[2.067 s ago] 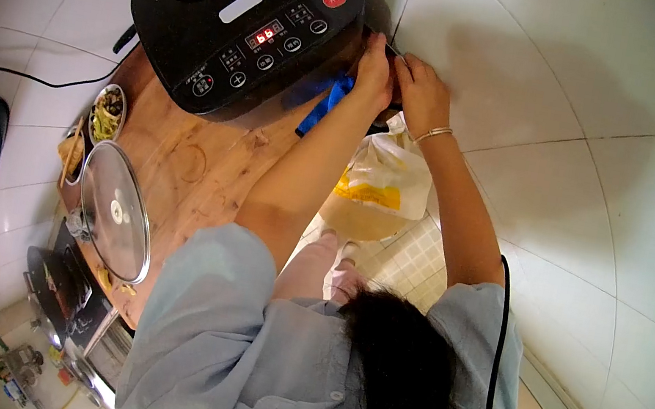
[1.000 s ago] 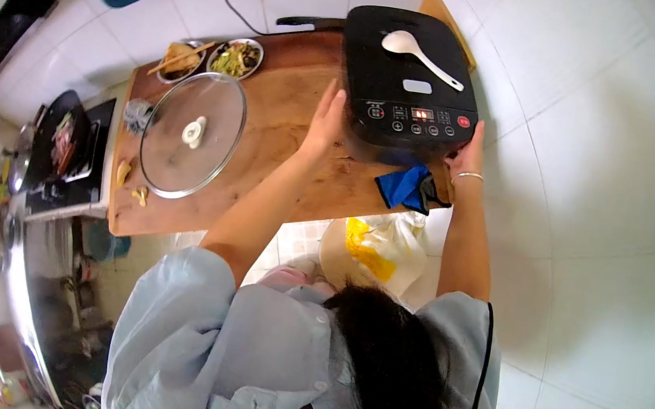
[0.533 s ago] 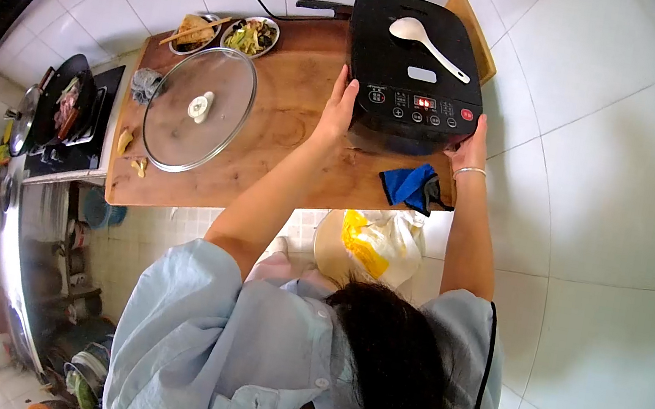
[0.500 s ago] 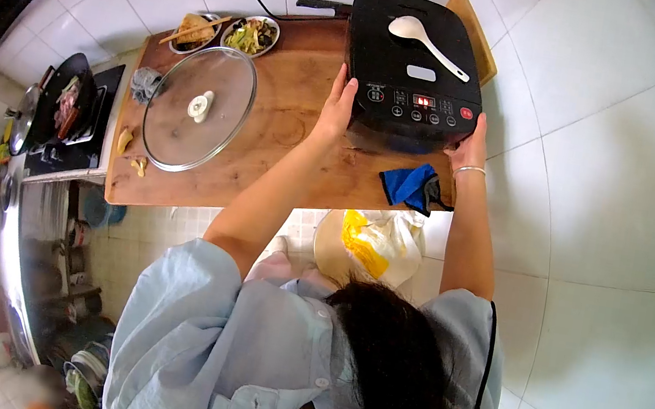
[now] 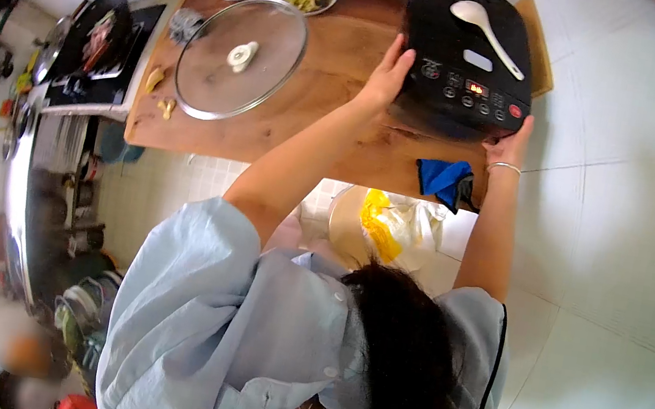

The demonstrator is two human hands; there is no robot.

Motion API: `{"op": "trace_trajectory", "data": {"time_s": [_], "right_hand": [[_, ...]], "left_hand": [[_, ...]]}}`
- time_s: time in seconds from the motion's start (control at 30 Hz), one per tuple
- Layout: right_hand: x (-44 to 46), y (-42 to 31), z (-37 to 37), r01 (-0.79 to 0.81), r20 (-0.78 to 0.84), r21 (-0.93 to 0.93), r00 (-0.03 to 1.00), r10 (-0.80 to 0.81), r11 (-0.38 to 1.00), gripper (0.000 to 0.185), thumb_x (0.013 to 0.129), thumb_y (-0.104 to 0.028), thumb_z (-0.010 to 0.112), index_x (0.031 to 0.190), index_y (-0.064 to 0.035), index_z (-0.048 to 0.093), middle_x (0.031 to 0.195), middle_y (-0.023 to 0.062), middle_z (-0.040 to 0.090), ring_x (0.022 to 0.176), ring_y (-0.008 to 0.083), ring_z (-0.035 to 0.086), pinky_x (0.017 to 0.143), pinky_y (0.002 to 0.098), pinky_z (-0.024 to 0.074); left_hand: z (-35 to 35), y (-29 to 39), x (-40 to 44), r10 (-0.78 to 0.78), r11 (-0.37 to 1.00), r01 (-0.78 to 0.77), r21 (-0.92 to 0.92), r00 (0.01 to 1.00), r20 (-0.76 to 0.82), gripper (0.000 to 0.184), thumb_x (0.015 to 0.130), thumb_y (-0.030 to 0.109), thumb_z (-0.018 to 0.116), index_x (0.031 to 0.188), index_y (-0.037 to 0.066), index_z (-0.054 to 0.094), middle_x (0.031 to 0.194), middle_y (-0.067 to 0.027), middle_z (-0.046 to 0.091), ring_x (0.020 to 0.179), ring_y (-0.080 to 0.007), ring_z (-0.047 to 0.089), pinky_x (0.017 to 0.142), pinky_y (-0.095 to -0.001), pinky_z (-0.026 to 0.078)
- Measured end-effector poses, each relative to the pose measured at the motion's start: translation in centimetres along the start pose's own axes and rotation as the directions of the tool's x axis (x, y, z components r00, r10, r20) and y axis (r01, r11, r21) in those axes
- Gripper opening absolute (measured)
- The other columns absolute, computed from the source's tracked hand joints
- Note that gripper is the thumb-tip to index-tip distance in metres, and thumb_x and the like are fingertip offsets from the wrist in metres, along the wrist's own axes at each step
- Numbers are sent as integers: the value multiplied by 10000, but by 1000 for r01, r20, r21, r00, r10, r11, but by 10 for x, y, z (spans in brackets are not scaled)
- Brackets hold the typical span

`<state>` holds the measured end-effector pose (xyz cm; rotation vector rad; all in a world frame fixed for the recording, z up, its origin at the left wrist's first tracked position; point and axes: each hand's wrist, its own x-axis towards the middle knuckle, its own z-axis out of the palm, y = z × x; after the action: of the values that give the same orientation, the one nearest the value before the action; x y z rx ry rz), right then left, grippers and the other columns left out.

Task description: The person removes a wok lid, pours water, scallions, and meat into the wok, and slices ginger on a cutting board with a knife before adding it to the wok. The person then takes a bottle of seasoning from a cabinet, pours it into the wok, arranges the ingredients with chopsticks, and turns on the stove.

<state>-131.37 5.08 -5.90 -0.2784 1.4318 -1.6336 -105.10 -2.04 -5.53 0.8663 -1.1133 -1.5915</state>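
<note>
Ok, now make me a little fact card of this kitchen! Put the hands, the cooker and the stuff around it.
Rice cooker: black, display lit
Left hand: against the rice cooker's left side
Right hand: at its front right corner
White spoon: lying on top of the rice cooker
Glass lid: on the wooden table, left of the hands
Blue-and-black cloth: at the table's front edge

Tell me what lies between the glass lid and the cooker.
In the head view, a bare stretch of table comes after the lid, then the left hand, resting against the cooker.
</note>
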Motion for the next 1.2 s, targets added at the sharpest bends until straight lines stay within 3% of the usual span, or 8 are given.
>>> {"op": "trace_trajectory", "data": {"time_s": [0.17, 0.37, 0.47, 0.57, 0.8, 1.03, 1.13, 1.2], "right_hand": [[-4, -2, 7, 1, -18, -10, 1000, -1, 1000, 780, 768, -762, 403, 1315, -207, 426, 1359, 88, 438, 1210, 307, 375, 995, 605, 182], [-34, 9, 19, 104, -1, 20, 995, -104, 994, 818, 793, -733, 377, 1398, -185, 329, 1443, 68, 335, 1330, 232, 275, 1035, 557, 156], [-69, 35, 30, 172, -297, 28, 942, -156, 985, 773, 822, -703, 349, 1374, -164, 380, 1413, 43, 389, 1308, 208, 317, 1017, 485, 194], [-110, 66, 38, 128, -260, 83, 960, -103, 988, 802, 819, -690, 387, 1391, -128, 353, 1452, 32, 333, 1339, 186, 265, 1045, 474, 141], [-227, 148, 141, -5, 216, 1, 976, 4, 1000, 618, 883, -545, 413, 1307, -96, 446, 1368, 58, 445, 1263, 193, 372, 1055, 508, 153], [-304, 274, 270, -190, 592, -68, 782, 193, 979, 283, 903, -265, 544, 1080, -48, 589, 1077, 71, 587, 975, 153, 550, 881, 291, 427], [-339, 312, 333, -157, 581, -256, 763, 282, 954, 281, 895, -229, 560, 1098, -35, 577, 1075, 65, 588, 979, 152, 547, 897, 296, 427], [-329, 369, 364, 112, 654, -339, 742, 149, 934, 330, 863, -216, 585, 1137, -35, 550, 1074, 87, 587, 993, 189, 550, 906, 321, 424]], "left_hand": [[5, -1, -2, 26, 991, -32, -127, 998, -53, 681, 924, 372, 533, 1446, 58, 229, 1414, -143, 384, 1295, -218, 353, 1043, -291, 285], [-15, 17, -37, -135, 980, 127, -150, 990, -40, 712, 939, 447, 445, 1472, 94, 132, 1512, -124, 197, 1382, -241, 197, 1098, -355, 188], [-31, 55, -91, -145, 983, 138, -124, 988, -45, 690, 944, 435, 439, 1473, 106, 142, 1513, -122, 196, 1387, -245, 179, 1104, -349, 170], [-68, 41, -120, -84, 979, 77, -188, 996, -34, 680, 942, 455, 440, 1471, 130, 164, 1516, -120, 181, 1387, -253, 175, 1105, -361, 157], [-163, 70, -208, -134, 968, 88, -233, 972, -191, 668, 920, 543, 427, 1463, 223, 208, 1511, -124, 183, 1371, -305, 211, 1068, -489, 210], [-288, 92, -261, -120, 971, 21, -237, 903, -412, 670, 908, 571, 421, 1456, 237, 230, 1502, -127, 204, 1356, -313, 247, 1038, -501, 255], [-356, 94, -273, -169, 969, 48, -243, 848, -503, 640, 906, 565, 428, 1441, 252, 268, 1479, -147, 237, 1314, -279, 305, 1018, -452, 308], [-409, 88, -279, -189, 957, 27, -288, 813, -551, 643, 883, 559, 479, 1420, 242, 321, 1432, -118, 318, 1178, -236, 404, 962, -422, 350]]}}
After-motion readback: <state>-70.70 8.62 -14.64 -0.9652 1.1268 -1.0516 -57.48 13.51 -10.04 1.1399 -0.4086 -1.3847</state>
